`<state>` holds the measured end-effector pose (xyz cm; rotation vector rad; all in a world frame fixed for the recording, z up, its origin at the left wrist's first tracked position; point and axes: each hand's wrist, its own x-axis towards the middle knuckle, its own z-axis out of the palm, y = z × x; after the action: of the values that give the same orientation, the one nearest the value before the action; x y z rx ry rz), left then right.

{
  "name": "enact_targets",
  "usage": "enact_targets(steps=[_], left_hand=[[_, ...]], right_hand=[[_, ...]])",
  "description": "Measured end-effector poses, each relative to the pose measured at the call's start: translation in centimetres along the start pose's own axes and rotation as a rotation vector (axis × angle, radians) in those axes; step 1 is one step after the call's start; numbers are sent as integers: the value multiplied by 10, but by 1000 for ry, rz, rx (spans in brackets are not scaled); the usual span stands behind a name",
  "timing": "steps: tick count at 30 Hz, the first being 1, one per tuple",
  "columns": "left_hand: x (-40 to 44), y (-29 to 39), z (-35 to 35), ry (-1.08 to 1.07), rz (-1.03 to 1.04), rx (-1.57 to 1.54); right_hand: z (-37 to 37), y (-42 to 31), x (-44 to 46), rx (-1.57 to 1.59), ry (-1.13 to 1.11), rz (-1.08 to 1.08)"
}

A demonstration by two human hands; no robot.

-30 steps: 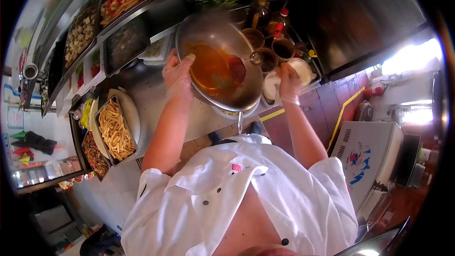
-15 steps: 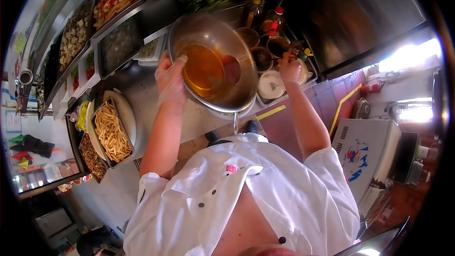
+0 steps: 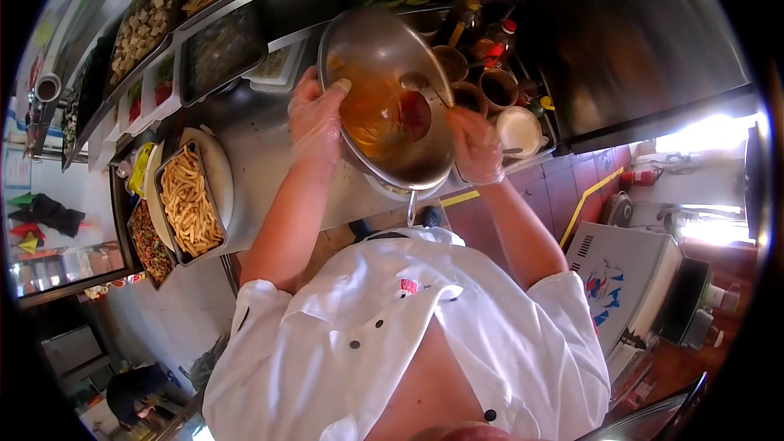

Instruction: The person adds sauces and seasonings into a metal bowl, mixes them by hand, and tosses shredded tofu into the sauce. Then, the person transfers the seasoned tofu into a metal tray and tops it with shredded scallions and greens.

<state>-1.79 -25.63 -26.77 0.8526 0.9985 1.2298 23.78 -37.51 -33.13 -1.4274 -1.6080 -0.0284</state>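
Observation:
My left hand (image 3: 317, 121), in a clear plastic glove, grips the left rim of a large metal bowl (image 3: 380, 33), its thumb over the inside edge. The tilted bowl holds a thin orange-brown liquid (image 3: 371, 118), with a dark red patch at its right side. Over the bowl's right rim, my gloved right hand (image 3: 475, 147) closes around the thin handle of a small metal spoon (image 3: 415, 81). The spoon's head is inside the bowl, near the red patch. Whether it touches the liquid is hard to see.
Seasoning tubs (image 3: 498, 88), a tub of white contents (image 3: 518, 131) and a red-capped bottle (image 3: 496, 41) stand to the right. Left lies a tray of pale cut strips (image 3: 192, 204). Ingredient trays (image 3: 224, 53) line the back. A white appliance (image 3: 629, 278) stands far right.
My right hand has moved left from the seasoning tubs to the bowl's rim, bringing the spoon inside. Ripples now show in the liquid. My left hand still grips the bowl.

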Motion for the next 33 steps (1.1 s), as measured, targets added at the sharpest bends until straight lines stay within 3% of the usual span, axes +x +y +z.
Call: enact_targets(steps=[2,5,9,11,13,16,19,22,23,26,29,32,33], left_hand=[[0,1,0,9,7,4],[-1,0,0,25,19,22],[-2,2,2,56,24,36],[-9,9,11,53,-2,-4],[-6,10,11,57,-28,-28],[-16,20,24,68,-61,-34],[-14,20,24,98,-79,-2],[-14,22,25,79,-73,-11],[-15,22,26,63,-74,-22],[-15,24,25,42,-77,-40],[-13,23,23,47,-82,-38],[-13,23,22,39,-77,-25],[-10,20,18,37,-71,-8]], right_hand=[[8,3,-18,28,7,4],[25,32,-67,53,-55,262],[-24,54,-39,41,213,935],[-51,64,-9,129,369,1047],[-57,105,-12,130,398,1010],[-34,189,-48,-107,299,742],[-33,183,-40,-348,164,404],[-13,218,-50,-248,192,464],[-13,223,-50,-144,151,655],[-14,250,-50,-237,197,684],[-36,234,-33,-439,156,628],[-53,241,-28,-304,105,656],[-57,240,-25,-478,70,492]])
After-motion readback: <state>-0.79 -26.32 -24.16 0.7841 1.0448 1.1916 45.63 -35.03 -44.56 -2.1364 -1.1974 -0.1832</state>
